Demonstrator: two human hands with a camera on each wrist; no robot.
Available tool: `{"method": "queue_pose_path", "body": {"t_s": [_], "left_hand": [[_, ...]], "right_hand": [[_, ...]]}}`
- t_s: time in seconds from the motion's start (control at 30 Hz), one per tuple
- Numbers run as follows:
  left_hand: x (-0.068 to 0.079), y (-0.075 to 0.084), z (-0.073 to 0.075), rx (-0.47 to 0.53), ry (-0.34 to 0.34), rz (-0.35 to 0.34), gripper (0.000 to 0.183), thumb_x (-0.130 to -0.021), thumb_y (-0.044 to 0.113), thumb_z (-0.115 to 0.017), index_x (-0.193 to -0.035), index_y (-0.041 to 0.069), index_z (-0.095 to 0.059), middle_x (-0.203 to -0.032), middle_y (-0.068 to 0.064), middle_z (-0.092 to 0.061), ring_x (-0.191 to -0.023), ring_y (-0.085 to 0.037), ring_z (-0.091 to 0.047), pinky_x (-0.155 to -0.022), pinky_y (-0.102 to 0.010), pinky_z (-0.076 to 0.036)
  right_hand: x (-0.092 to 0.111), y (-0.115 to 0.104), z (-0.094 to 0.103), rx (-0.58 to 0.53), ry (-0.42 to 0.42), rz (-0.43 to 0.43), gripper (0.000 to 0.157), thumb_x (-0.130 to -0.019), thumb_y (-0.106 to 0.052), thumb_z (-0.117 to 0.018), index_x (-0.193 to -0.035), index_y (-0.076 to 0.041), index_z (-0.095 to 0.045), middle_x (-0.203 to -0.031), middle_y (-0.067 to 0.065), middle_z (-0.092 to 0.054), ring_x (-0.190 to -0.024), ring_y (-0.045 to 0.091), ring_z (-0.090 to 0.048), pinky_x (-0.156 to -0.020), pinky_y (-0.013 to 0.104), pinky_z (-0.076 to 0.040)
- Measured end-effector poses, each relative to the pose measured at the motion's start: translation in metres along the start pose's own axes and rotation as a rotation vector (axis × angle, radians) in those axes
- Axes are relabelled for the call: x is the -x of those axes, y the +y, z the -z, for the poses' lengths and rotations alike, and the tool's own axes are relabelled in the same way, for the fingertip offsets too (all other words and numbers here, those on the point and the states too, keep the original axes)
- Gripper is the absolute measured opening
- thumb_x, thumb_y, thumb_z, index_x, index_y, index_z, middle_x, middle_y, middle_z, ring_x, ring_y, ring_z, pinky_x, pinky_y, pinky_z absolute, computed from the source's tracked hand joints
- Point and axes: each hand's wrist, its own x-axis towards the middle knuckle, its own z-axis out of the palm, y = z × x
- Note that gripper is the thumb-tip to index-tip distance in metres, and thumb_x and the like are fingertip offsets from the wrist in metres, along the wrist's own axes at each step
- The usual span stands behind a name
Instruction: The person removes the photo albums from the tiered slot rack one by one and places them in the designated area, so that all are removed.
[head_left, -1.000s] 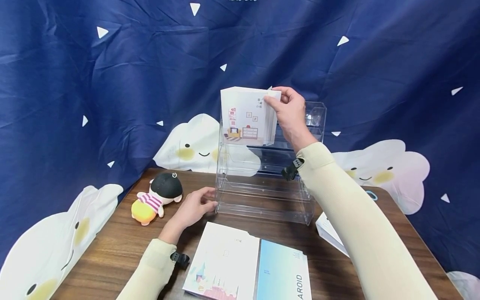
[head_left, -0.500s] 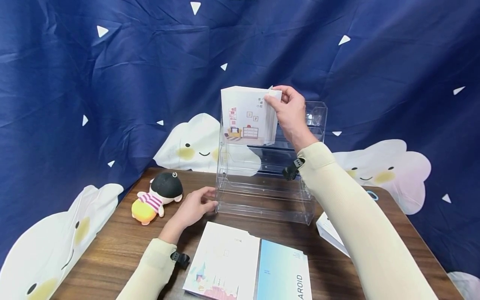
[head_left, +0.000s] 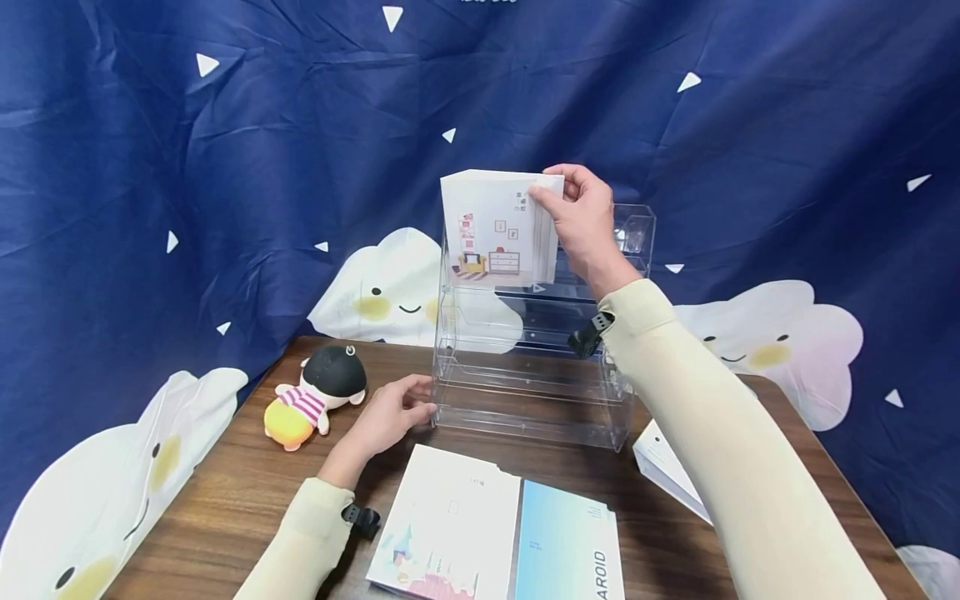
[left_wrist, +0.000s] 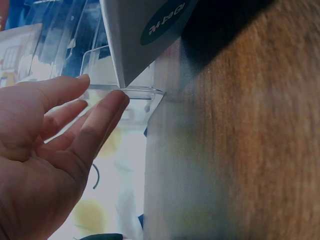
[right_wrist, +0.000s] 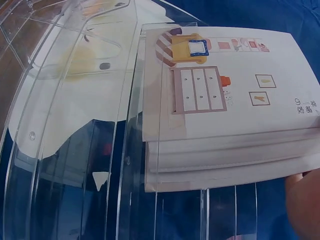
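Observation:
My right hand (head_left: 587, 218) grips the right edge of a stack of white printed booklets (head_left: 487, 229), thumb on the front. A yellow armchair and a drawer chest are drawn on the front one. The stack stands upright at the top tier of a clear tiered display rack (head_left: 525, 429); the right wrist view shows its layered edges and its lower edge behind a clear strip (right_wrist: 150, 115). My left hand (head_left: 386, 415) is at the rack's lower left side. In the left wrist view its fingertips (left_wrist: 120, 97) touch the rack's edge, fingers fairly straight.
White booklets (head_left: 450, 517) and blue booklets (head_left: 566, 542) lie before the rack on the wooden table (head_left: 202, 508). A plush doll (head_left: 311, 400) lies at the left, a white box-like item (head_left: 667, 467) at the right. A blue curtain (head_left: 300, 125) hangs behind.
My right hand has lifted the stack slightly, and its lower right corner has shifted a little. My left hand has stayed at the rack's side.

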Motion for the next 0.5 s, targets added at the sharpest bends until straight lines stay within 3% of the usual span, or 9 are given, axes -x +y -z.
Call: {"method": "queue_pose_path", "body": {"t_s": [0.5], "left_hand": [[-0.0003,0.0012,-0.0003,-0.003,-0.005,0.008,0.048,-0.106,0.015,-0.077,-0.151,0.005,-0.066,-0.133,-0.014,-0.079,-0.11,-0.023,-0.079,-0.094,-0.041,-0.065]], "right_hand": [[-0.0006,-0.0081,0.0081,0.029,0.013,0.007,0.019,-0.101,-0.009,-0.082,-0.117,-0.015,-0.074,-0.104,-0.005,-0.081,-0.097,0.009,-0.076,-0.085,0.026,-0.06]]}}
